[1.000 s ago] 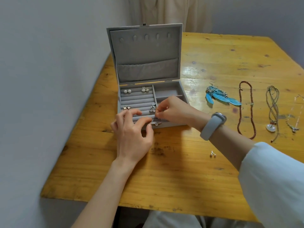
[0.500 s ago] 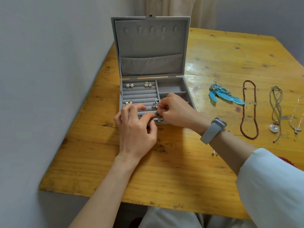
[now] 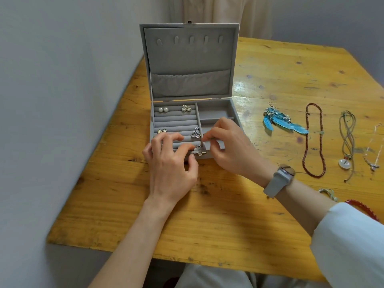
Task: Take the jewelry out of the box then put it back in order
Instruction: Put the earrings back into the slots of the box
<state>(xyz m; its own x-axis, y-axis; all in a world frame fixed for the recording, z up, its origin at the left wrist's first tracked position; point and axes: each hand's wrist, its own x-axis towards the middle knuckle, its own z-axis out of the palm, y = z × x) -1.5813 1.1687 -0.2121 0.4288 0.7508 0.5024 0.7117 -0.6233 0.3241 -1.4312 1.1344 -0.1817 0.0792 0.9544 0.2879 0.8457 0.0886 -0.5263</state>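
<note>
Our left hand [image 3: 169, 163] rests on the front-left rim of the open grey velvet jewellery box [image 3: 189, 65], its fingers curled over the padded ring rolls; whether they pinch anything we cannot tell. Beyond those fingertips sit the pairs already seated: round pearl studs [image 3: 163, 109], small heart-shaped studs [image 3: 161, 130], pale flower-shaped studs [image 3: 186, 108] and a dangling silver crystal earring [image 3: 195, 133]. Between our two hands, in the nearest roll just above the metal clasp [image 3: 199, 153], lies a small silver earring [image 3: 198, 146]. Our right hand [image 3: 229, 147] has its fingers bent with the tips drawn together just right of it, apparently pinching or pressing something tiny. If we push crookedly, the post may miss the slot and the piece spring out onto the yellow wooden table [image 3: 228, 225]. Leaning hard on the rim could tip the box. Right of our wrist wait the blue feather earrings [image 3: 280, 121] and a dark red bead necklace [image 3: 313, 142]; our sleeve could drag them.
</note>
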